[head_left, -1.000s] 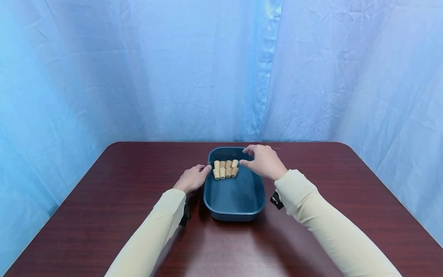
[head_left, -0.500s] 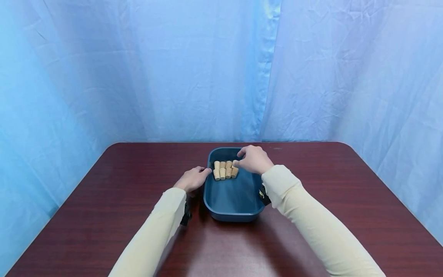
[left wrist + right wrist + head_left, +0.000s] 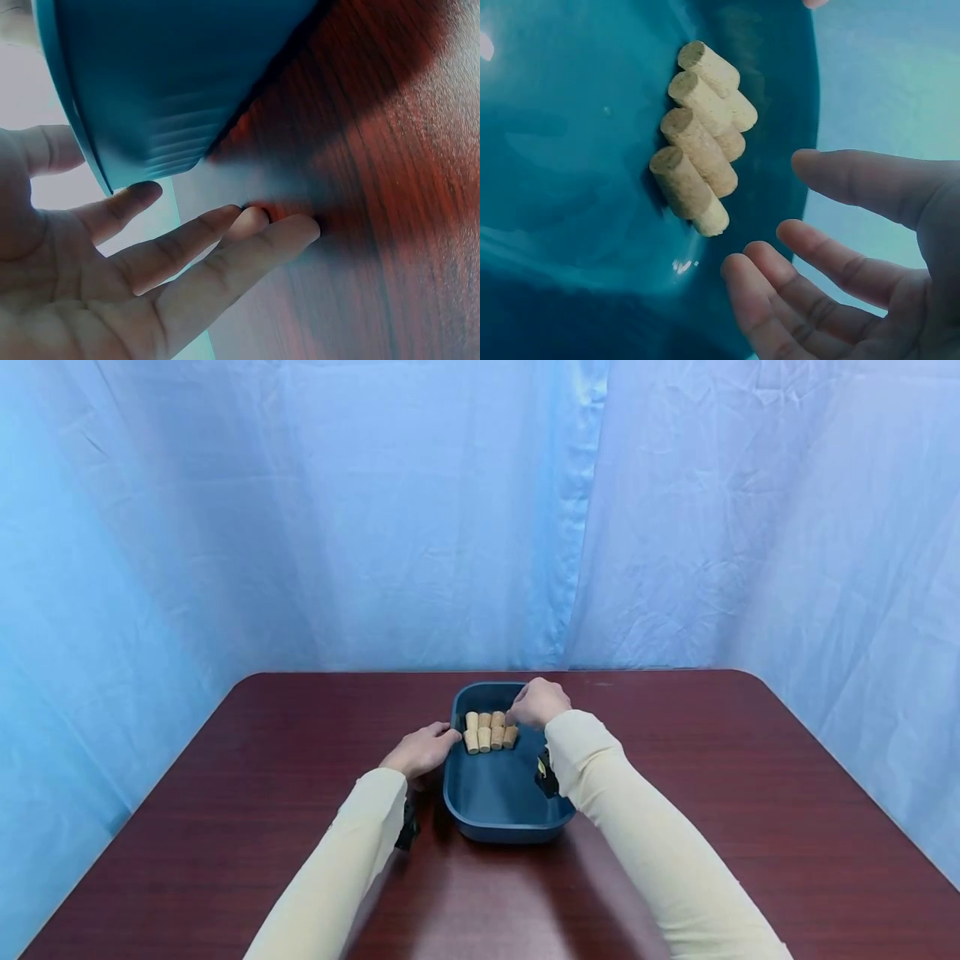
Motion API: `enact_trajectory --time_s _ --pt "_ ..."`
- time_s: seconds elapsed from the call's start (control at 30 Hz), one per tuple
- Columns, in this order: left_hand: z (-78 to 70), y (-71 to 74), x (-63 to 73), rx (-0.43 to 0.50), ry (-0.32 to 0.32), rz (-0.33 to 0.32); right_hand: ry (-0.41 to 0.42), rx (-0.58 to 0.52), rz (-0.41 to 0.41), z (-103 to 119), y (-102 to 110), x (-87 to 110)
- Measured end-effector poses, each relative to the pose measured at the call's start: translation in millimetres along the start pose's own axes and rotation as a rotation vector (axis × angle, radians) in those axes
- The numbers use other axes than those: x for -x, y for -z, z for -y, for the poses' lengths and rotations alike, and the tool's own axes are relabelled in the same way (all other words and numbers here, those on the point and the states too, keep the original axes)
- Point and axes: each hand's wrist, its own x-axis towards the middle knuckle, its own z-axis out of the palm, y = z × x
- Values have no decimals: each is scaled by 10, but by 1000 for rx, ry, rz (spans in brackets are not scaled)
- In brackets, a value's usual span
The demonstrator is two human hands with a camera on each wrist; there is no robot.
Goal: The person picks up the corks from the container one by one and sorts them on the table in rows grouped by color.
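In the head view, several tapered cork stoppers (image 3: 483, 740) lie side by side in two rows inside a dark blue tray (image 3: 507, 825), toward its far left. My right hand (image 3: 542, 703) is over the tray's far right part, fingertips right by the end cork of the back row. The right wrist view shows its fingers (image 3: 821, 255) spread and curved, with nothing between them, beside the corks (image 3: 697, 154). My left hand (image 3: 418, 750) is at the tray's left side. Its thumb lies at the rim and its loosely extended fingers (image 3: 180, 251) are outside the wall.
The tray stands on a dark red-brown wooden table (image 3: 225, 810). Pale blue curtains (image 3: 420, 510) hang behind and along both sides. A small dark device (image 3: 546, 775) is worn under the right wrist.
My right hand has moved left and inward over the tray, coming up to the back row's end cork. The left hand has stayed at the tray's left side. The corks look unmoved.
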Motion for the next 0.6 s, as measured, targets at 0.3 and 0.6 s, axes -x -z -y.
enact_trajectory --time_s 0.3,0.6 --pt "-22 -5 13 9 4 7 -48 93 60 9 -113 -79" --pt "-22 -22 -7 11 20 0 -58 142 56 46 -125 4"
